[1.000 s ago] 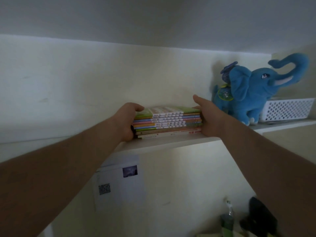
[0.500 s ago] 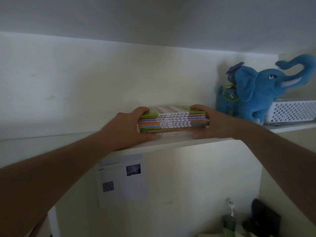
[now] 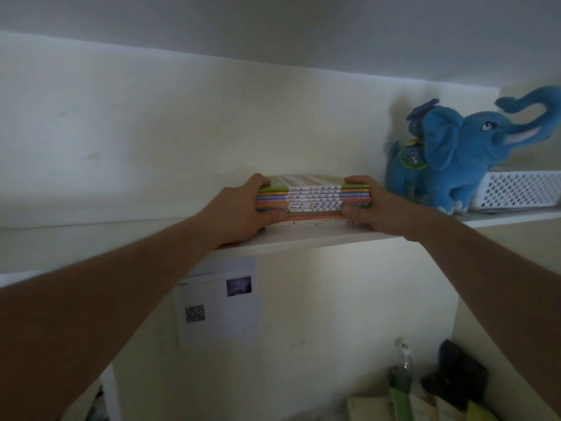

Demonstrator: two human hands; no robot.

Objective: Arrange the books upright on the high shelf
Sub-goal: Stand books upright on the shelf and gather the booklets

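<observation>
At the frame's centre, the flat stack of books (image 3: 313,198) lies near the front edge of the high shelf (image 3: 309,238), the left hand (image 3: 243,208) and right hand (image 3: 368,205) each clamped on one end, with bare shelf stretching left and a blue plush elephant (image 3: 455,159) and white perforated basket (image 3: 522,189) at right.

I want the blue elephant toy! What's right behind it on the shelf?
Behind the blue elephant toy you see only the pale wall and its shadow. A white perforated basket sits beside it. Anything directly behind its body is hidden.
</observation>
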